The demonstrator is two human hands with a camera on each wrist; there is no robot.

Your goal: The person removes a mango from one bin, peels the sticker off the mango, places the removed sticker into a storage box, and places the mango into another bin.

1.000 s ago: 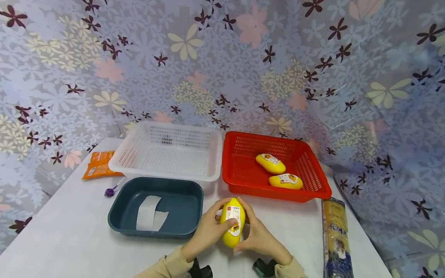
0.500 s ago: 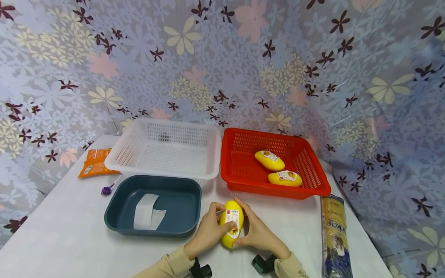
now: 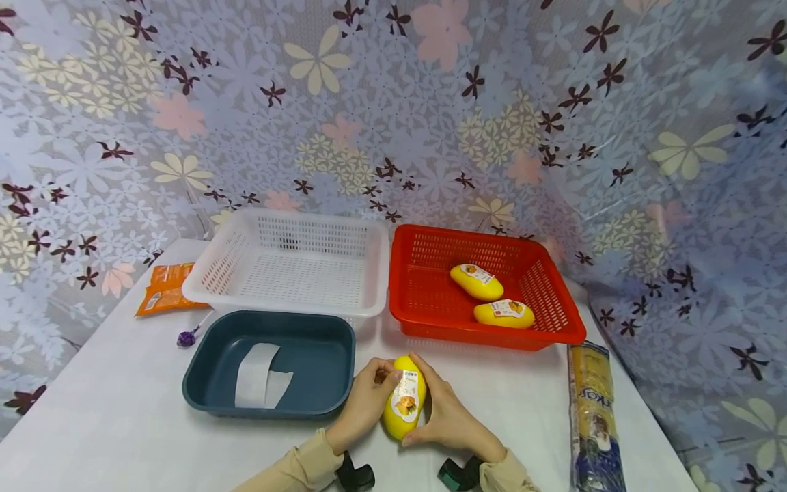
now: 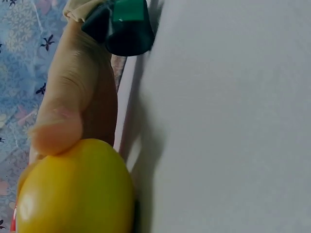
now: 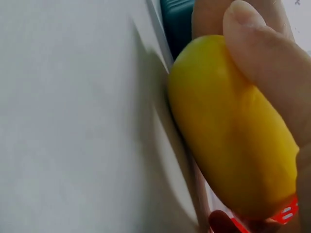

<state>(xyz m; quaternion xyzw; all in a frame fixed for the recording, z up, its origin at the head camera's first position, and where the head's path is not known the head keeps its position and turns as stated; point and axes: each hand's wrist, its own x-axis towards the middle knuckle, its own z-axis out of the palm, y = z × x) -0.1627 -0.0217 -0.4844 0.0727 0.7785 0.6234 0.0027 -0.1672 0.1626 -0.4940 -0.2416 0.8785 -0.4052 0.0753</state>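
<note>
A yellow mango (image 3: 397,425) with a white picture sticker (image 3: 406,396) is held between both hands, low over the white table. My right hand (image 3: 451,417) grips its right side, thumb near the lower end and fingers round the upper end. My left hand (image 3: 364,400) has its fingers curled at the upper left side, thumb at the sticker's upper edge. Whether that thumb lifts the sticker cannot be made out. The left wrist view shows the mango (image 4: 80,191) below the right hand's thumb; the right wrist view shows its smooth side (image 5: 228,126).
A red basket (image 3: 424,326) holds two more stickered mangoes (image 3: 504,314). Beside it stands a white basket (image 3: 289,304). A dark teal tray (image 3: 212,408) holds white paper pieces (image 3: 252,376). An orange packet (image 3: 166,290), a purple ball on a stick (image 3: 186,338) and a long yellow-blue packet (image 3: 593,417) lie around.
The left thumb has slid from the middle of the sticker up to its upper edge, uncovering the printed fruit. The mango has shifted slightly left and tilted, with the right hand still on it.
</note>
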